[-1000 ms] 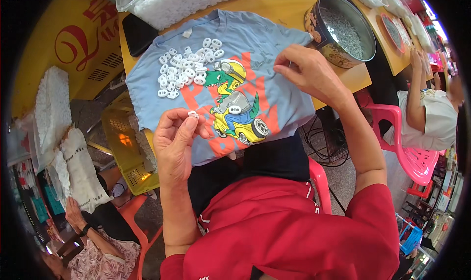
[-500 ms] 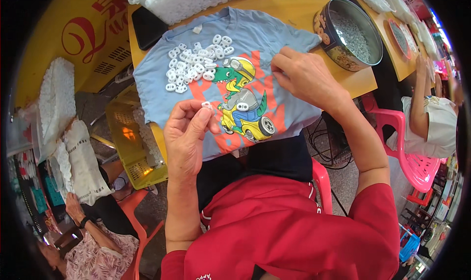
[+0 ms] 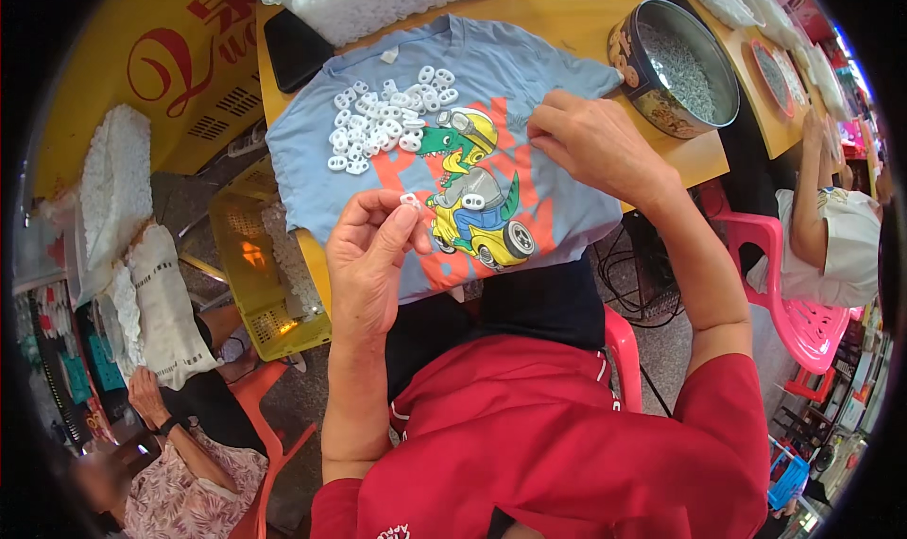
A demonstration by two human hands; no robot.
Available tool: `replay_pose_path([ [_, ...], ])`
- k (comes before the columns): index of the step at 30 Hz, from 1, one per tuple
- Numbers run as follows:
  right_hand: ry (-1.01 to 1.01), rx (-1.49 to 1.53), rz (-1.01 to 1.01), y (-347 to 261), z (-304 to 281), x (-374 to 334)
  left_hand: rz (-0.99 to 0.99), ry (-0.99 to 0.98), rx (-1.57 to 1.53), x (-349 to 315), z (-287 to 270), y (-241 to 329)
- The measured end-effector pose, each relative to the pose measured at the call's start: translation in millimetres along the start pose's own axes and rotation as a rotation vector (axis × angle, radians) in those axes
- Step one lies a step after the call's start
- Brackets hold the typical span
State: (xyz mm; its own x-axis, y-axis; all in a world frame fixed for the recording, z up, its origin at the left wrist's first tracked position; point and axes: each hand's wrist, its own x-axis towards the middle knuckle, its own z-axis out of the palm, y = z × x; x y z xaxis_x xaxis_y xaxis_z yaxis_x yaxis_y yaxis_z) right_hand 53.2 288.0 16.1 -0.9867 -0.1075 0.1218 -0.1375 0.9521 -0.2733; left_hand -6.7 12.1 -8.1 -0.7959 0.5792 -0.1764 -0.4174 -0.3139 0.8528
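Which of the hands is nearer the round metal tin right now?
Right. The right hand rests on the blue shirt just beside the tin; the left hand is lower, farther away.

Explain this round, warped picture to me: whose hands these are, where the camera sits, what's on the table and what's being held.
The camera sits on a person's head, looking down; its fisheye lens bends the edges. Both bare hands are that person's own. The left hand pinches one small white plastic piece in its fingers. The right hand rests on a blue T-shirt with a cartoon print, spread over a yellow table. A pile of white pieces lies on the shirt. A round tin of small grey parts stands to the right.
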Motion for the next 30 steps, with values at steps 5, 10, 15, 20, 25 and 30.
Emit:
replay_pose_path([
  [5, -0.052, -0.067, 0.003, -0.4, -1.0, 7.5, 0.000, 0.004, -0.004, -0.2, 0.8, -0.3],
  [10, -0.002, -0.016, 0.012, -2.1, 2.4, 2.0, 0.001, 0.003, 0.001, 0.3, 0.0, -0.6],
  [15, -0.062, 0.177, -0.012, 11.1, -1.7, 5.9, -0.011, 0.013, -0.042, 0.5, 3.1, 1.8],
  [20, -0.310, 0.159, 0.029, 12.1, -18.1, 27.5, -0.023, 0.023, -0.035, 1.5, 3.9, 3.2],
  [25, -0.383, 0.129, -0.015, 9.8, -16.2, 29.4, -0.024, 0.024, -0.052, 1.5, 3.4, 3.1],
  [30, -0.093, 0.463, 0.159, 5.1, -14.0, 12.0, -0.035, 0.017, -0.062, 1.6, 3.3, 3.7],
])
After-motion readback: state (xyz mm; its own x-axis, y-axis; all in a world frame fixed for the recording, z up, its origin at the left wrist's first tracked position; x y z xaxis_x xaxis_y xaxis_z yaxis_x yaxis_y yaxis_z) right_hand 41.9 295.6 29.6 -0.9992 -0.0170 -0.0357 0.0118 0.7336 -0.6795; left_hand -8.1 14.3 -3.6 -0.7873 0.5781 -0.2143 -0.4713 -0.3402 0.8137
